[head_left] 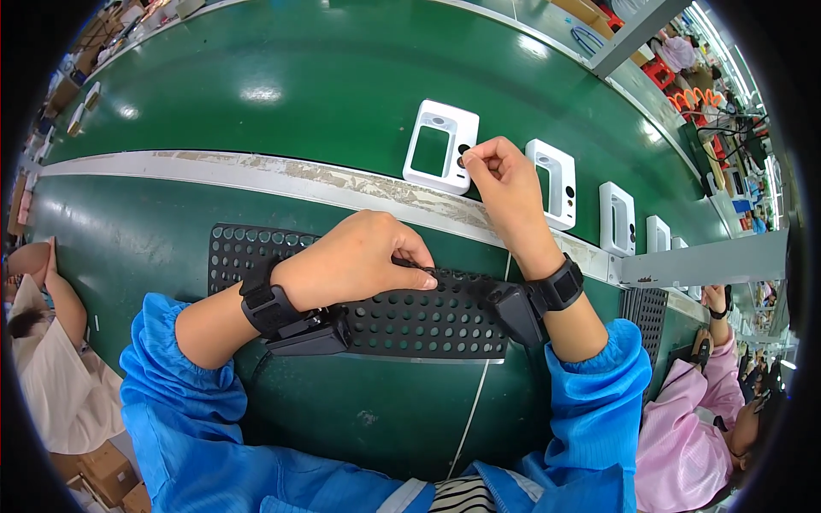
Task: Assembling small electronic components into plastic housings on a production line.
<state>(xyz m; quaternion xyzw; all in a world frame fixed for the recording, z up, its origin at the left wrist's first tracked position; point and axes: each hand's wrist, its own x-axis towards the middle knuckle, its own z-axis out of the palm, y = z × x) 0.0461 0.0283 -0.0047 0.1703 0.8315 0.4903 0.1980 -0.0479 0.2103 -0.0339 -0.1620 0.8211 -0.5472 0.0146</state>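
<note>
My right hand (510, 190) reaches over the white rail to a white plastic housing (416, 147) with a rectangular opening. Its thumb and index finger are pinched together at the housing's right side, by a black round spot; whatever they hold is hidden or too small to name. Over a black perforated tray (400, 328), my left hand (363, 258) is closed, thumb and fingertips together near the tray's far edge. Any small thing in that pinch cannot be made out. Both wrists wear black straps with black box-shaped devices.
More white housings (558, 181) stand in a row to the right on the green surface beyond the rail (248, 171). A grey metal post and beam (710, 263) are at right. Another black perforated tray lies by a co-worker in a pink sleeve (684, 419); another person sits at left.
</note>
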